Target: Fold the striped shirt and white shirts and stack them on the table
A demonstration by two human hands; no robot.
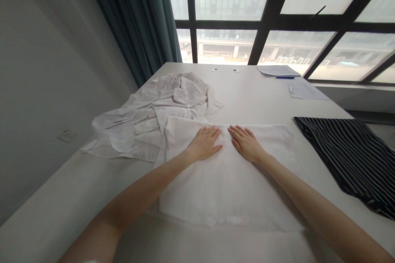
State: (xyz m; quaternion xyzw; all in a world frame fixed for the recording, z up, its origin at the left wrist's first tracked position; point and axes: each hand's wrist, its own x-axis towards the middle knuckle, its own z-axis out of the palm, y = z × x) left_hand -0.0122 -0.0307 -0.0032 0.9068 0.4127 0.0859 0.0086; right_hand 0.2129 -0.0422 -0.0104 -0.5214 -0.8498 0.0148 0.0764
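**Head view:** I see the folded white cloth [225, 185] lying flat on the white table [247, 98].
**Left hand [204, 144]:** fingers flat, lightly spread, gripping nothing.
**Right hand [245, 144]:** likewise, palm down on the cloth.
**Handling:** soft, light, limp — I'd pinch it at the folded edge.

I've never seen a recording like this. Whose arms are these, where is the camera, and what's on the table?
This one picture comes from a camera worn on a person's head, looking forward and down, so the bare arms are the wearer's own. Their left hand and right hand lie flat on a white cloth, gripping nothing. The white table also bears a crumpled white garment, a black-and-white striped cloth, papers and a blue pen.
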